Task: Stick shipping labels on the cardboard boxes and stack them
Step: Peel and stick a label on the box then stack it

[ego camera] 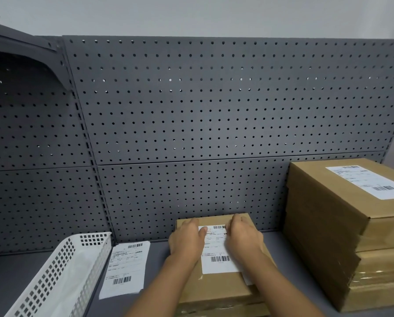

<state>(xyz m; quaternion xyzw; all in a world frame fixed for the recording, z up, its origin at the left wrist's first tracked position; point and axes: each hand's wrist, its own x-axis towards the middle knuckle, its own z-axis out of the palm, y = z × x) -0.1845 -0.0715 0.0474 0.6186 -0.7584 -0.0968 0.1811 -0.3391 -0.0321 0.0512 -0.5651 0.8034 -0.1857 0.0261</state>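
Observation:
A flat cardboard box (pixel 216 287) lies in front of me on the grey bench, on top of other boxes. A white shipping label (pixel 216 255) with barcodes lies on its top. My left hand (pixel 186 240) presses flat on the label's left side, thumb on the paper. My right hand (pixel 245 236) presses flat on its right side. A stack of labelled cardboard boxes (pixel 342 236) stands at the right, its top label (pixel 367 180) facing up. A loose label sheet (pixel 125 268) lies on the bench to the left.
A white perforated plastic basket (pixel 61 271) stands at the lower left. A grey pegboard wall (pixel 191 122) closes off the back of the bench. The grey bench surface (pixel 159 252) shows between the loose sheet and the box.

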